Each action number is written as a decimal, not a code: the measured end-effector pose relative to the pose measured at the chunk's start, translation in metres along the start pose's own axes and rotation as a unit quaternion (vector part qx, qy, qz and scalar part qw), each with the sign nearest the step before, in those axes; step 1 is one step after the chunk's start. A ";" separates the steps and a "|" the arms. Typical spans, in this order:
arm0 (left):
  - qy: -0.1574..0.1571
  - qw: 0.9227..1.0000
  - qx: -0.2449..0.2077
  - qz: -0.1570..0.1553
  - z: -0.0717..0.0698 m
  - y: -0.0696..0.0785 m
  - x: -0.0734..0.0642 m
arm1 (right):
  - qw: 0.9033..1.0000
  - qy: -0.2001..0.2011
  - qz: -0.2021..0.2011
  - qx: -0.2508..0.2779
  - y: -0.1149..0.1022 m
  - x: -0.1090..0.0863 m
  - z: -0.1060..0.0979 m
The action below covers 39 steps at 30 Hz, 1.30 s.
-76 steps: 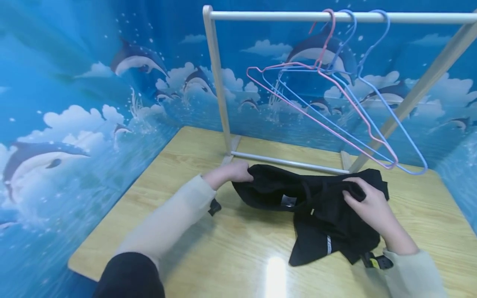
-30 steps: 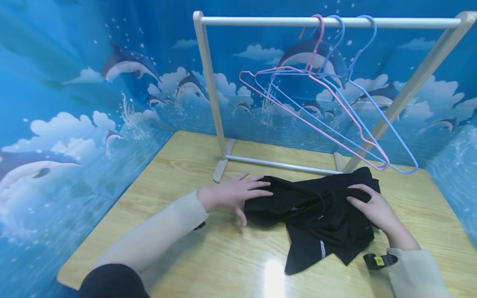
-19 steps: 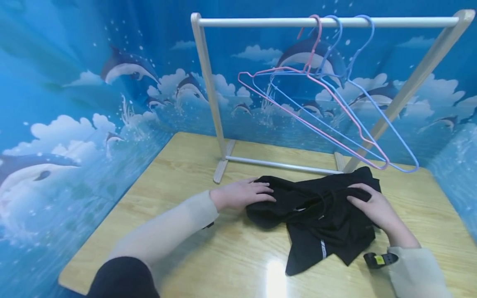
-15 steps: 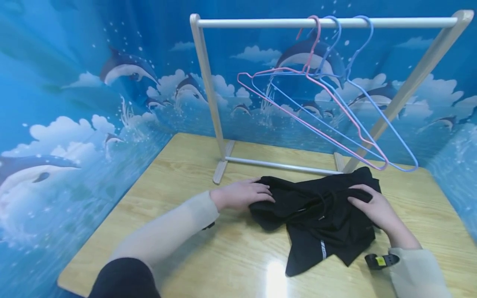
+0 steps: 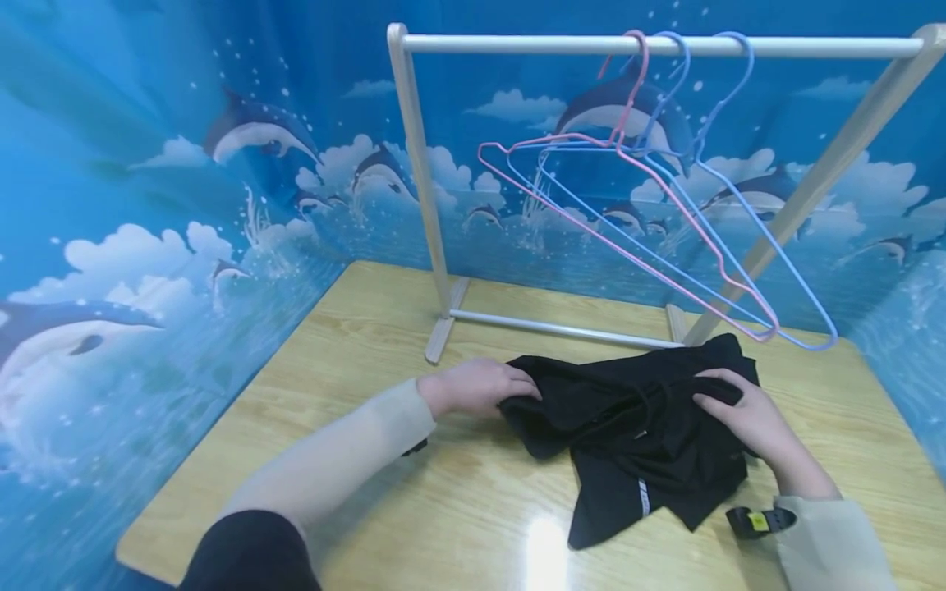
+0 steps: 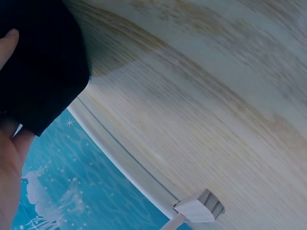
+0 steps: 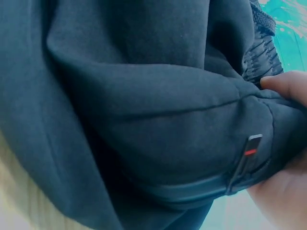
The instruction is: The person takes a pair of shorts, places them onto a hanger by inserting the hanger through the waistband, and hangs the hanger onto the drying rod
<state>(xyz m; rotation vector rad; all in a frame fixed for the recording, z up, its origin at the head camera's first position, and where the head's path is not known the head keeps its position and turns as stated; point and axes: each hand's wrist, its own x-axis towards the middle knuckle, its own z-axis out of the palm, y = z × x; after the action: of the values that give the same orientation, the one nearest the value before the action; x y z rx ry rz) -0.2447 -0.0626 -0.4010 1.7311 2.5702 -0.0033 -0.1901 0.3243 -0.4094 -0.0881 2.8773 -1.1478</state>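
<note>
Crumpled black shorts lie on the wooden table, with a drawstring and a small white print on one leg. My left hand grips their left end, fingers curled over the cloth. In the left wrist view, the black cloth passes between the thumb and fingers of that hand. My right hand pinches a fold at the right end. Up close in the right wrist view, the shorts show a gathered elastic waistband and a pocket zip with a red mark, between thumb and fingers.
Behind the shorts stands a rack with a metal top rail. A pink hanger and two blue hangers hang from it. A dolphin-print backdrop borders the table.
My left hand let go of the waistband, opened flat over the left end, then curled its fingers round the cloth. The opening has collapsed and its label is hidden. My right hand keeps its hold.
</note>
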 end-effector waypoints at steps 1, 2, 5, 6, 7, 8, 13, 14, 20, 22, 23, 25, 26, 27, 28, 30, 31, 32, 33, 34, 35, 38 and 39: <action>0.001 1.000 -0.004 -0.002 0.000 0.000 0.000 | 1.000 -0.002 0.002 -0.002 0.000 0.000 0.000; 0.002 1.000 -0.009 -0.006 0.000 -0.001 0.000 | 1.000 -0.003 0.003 -0.004 0.000 -0.001 -0.001; 0.008 0.999 -0.033 -0.021 0.000 -0.003 0.001 | 1.000 -0.003 0.003 -0.009 0.000 -0.002 -0.001; 0.011 0.998 -0.049 -0.028 0.000 -0.003 0.002 | 1.000 -0.003 0.002 -0.010 0.001 -0.002 -0.001; 0.013 0.997 -0.065 -0.038 0.000 -0.004 0.002 | 1.000 -0.002 0.003 -0.010 0.001 -0.002 -0.001; 0.015 0.996 -0.080 -0.049 0.000 -0.006 0.003 | 1.000 -0.002 0.003 -0.010 0.001 -0.003 -0.002; 0.034 0.980 -0.159 -0.111 0.001 -0.012 0.005 | 1.000 -0.005 0.015 -0.011 0.002 -0.004 -0.003; 0.040 0.976 -0.174 -0.122 0.001 -0.013 0.005 | 1.000 -0.006 0.017 -0.013 0.002 -0.005 -0.003; 0.076 0.942 -0.266 -0.189 0.004 -0.020 0.006 | 1.000 -0.007 0.022 -0.013 0.003 -0.008 -0.005; 0.087 0.929 -0.296 -0.207 0.005 -0.021 0.006 | 1.000 -0.007 0.023 -0.011 0.003 -0.008 -0.005; 0.092 0.922 -0.310 -0.214 0.005 -0.022 0.006 | 1.000 -0.007 0.023 -0.010 0.003 -0.008 -0.005; 0.099 0.910 -0.332 -0.228 0.005 -0.023 0.006 | 1.000 -0.006 0.022 -0.008 0.003 -0.008 -0.005; 0.101 0.904 -0.343 -0.234 0.006 -0.023 0.007 | 1.000 -0.006 0.021 -0.008 0.003 -0.008 -0.005; 0.103 0.899 -0.351 -0.240 0.006 -0.023 0.007 | 1.000 -0.006 0.022 -0.008 0.004 -0.008 -0.005; 0.104 0.895 -0.357 -0.246 0.006 -0.024 0.007 | 1.000 -0.007 0.023 -0.006 0.004 -0.008 -0.005; 0.106 0.888 -0.365 -0.258 0.007 -0.024 0.007 | 1.000 -0.009 0.029 -0.006 0.004 -0.008 -0.005; 0.108 0.886 -0.367 -0.263 0.007 -0.024 0.008 | 0.999 -0.010 0.033 -0.006 0.004 -0.008 -0.006; 0.110 0.884 -0.369 -0.266 0.008 -0.024 0.008 | 0.999 -0.012 0.038 -0.006 0.004 -0.007 -0.006; 0.113 0.881 -0.371 -0.270 0.008 -0.024 0.008 | 0.999 -0.013 0.042 -0.007 0.004 -0.007 -0.006; 0.116 0.878 -0.375 -0.273 0.008 -0.025 0.008 | 0.999 -0.014 0.045 -0.008 0.005 -0.007 -0.007; 0.119 0.875 -0.380 -0.275 0.009 -0.025 0.008 | 0.999 -0.014 0.047 -0.009 0.005 -0.007 -0.007; 0.123 0.865 -0.398 -0.281 0.010 -0.026 0.009 | 0.999 -0.002 0.042 -0.008 0.005 -0.007 -0.006; 0.123 0.862 -0.403 -0.281 0.010 -0.027 0.009 | 0.999 0.004 0.036 -0.003 0.005 -0.007 -0.006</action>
<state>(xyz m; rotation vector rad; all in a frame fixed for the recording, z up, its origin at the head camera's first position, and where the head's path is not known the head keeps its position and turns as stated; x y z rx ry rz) -0.2725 -0.0643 -0.4121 0.6939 2.5257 1.1430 -0.1832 0.3327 -0.4081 0.0198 2.8656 -1.1306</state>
